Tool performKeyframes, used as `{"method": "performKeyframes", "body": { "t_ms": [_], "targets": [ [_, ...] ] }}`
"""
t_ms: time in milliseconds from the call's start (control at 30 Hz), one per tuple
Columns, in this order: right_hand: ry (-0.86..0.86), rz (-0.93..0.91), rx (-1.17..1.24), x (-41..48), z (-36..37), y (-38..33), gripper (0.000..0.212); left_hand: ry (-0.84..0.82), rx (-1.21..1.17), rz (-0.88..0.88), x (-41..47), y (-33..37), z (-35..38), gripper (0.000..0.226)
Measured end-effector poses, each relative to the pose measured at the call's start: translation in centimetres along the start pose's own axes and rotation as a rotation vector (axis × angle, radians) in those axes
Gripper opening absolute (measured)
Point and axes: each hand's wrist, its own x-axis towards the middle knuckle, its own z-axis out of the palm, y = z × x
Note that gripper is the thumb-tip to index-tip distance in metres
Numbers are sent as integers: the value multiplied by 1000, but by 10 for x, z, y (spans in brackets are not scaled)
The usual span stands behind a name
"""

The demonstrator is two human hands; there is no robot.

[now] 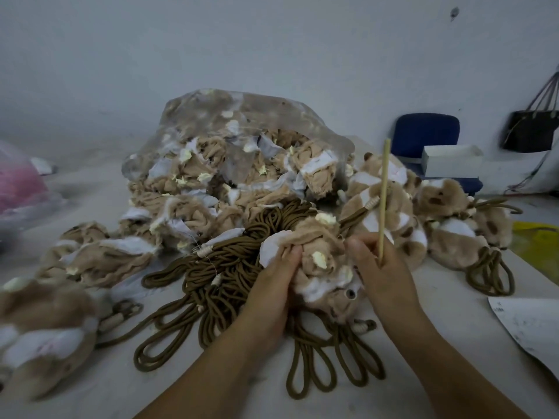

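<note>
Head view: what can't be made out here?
All in the head view:
- wooden stick: its lower end is hidden inside the right hand's grip.
- plush piece: partly covered by the left hand and by its own folds.
- sheet of paper: cut off by the right edge, and its marks are too small to read.
- pink bag: cut off by the left edge and blurred, so its contents are unclear.
- plush toy, lower left: blurred.

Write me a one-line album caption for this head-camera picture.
Left hand clutches a limp plush toy over brown cords; right hand holds a wooden stick upright beside it.
</note>
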Motion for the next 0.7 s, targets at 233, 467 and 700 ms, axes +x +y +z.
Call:
{"method": "performKeyframes", "body": {
  "t_ms": [233, 467, 700],
  "targets": [
    [-304, -28, -222, -6, 13, 4, 14, 18, 120, 20, -4, -5, 4, 45],
    [-192, 326, 183, 0, 4, 10, 21, -12, -71, -10, -6, 5, 6, 37],
    [-250, 409, 474, -3, 11, -2, 36, -82, -285, -160, -14, 6, -2, 50]
  ]
}}
